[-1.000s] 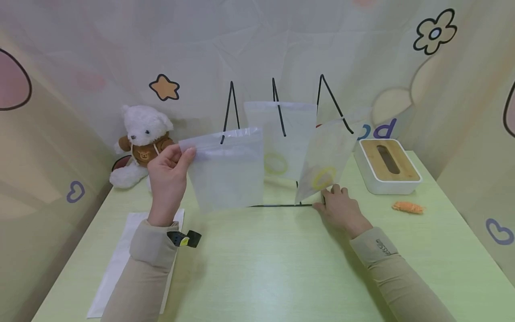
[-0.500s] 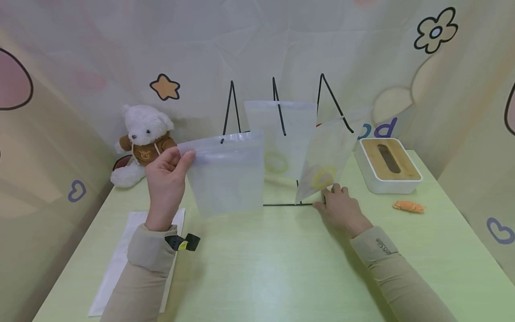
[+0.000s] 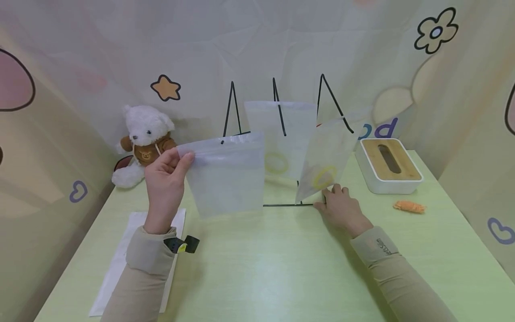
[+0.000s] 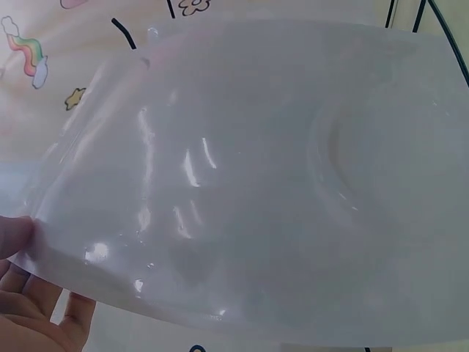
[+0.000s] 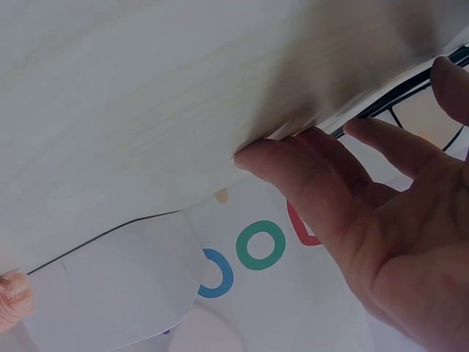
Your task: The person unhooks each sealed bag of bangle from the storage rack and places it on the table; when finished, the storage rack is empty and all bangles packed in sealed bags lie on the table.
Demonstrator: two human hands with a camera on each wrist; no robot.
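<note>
My left hand (image 3: 164,185) pinches the upper left corner of a translucent zip bag (image 3: 225,179) between thumb and fingers. This bag's top edge meets the tip of the left arm of a black wire rack (image 3: 285,205). Up close in the left wrist view, the shiny bag (image 4: 242,191) fills most of the picture, with a faint curved outline inside. Low on the table, my right hand (image 3: 344,210) holds the rack's base at its right corner, thumb at the front wire. Two more bags, a middle bag (image 3: 293,120) and a right bag (image 3: 331,147), hang from the other arms, each showing a yellow ring.
A white tissue box (image 3: 388,187) with a wooden lid stands at the right, behind an orange crinkled bundle (image 3: 409,206). White sheets (image 3: 120,264) lie under the left forearm. A white teddy bear (image 3: 138,123) sits at the back left, before a printed curtain (image 3: 209,49).
My left hand has drifted slightly down and left, and the pinched bag has come lower with it at the arm's tip. The right hand stays at the rack's base.
</note>
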